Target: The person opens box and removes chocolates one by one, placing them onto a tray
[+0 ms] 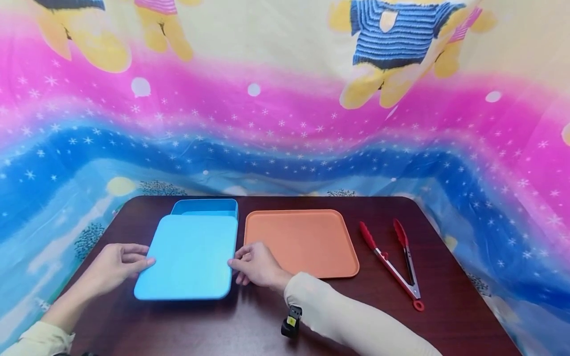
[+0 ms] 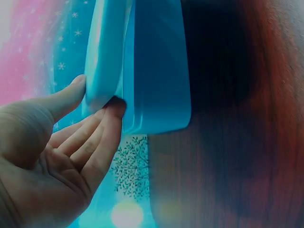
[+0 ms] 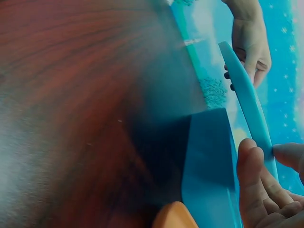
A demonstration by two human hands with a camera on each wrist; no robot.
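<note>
Both hands hold a light blue lid (image 1: 189,257) by its opposite sides, slightly raised over a blue box (image 1: 205,206). My left hand (image 1: 119,264) pinches the left edge, thumb on top and fingers beneath. On the right edge, my right hand (image 1: 257,265) grips in the same way. Most of the box is hidden under the lid in the head view; its far rim and part of its inside show. In the left wrist view the lid (image 2: 102,52) stands apart from the box wall (image 2: 159,71). A tilted lid (image 3: 249,104) over the box (image 3: 209,156) shows in the right wrist view.
An orange tray (image 1: 303,242) lies right of the box, close to my right hand. Farther right, red-tipped tongs (image 1: 396,269) lie spread on the dark wooden table (image 1: 267,326). A patterned cloth (image 1: 285,123) hangs behind the table and along its sides.
</note>
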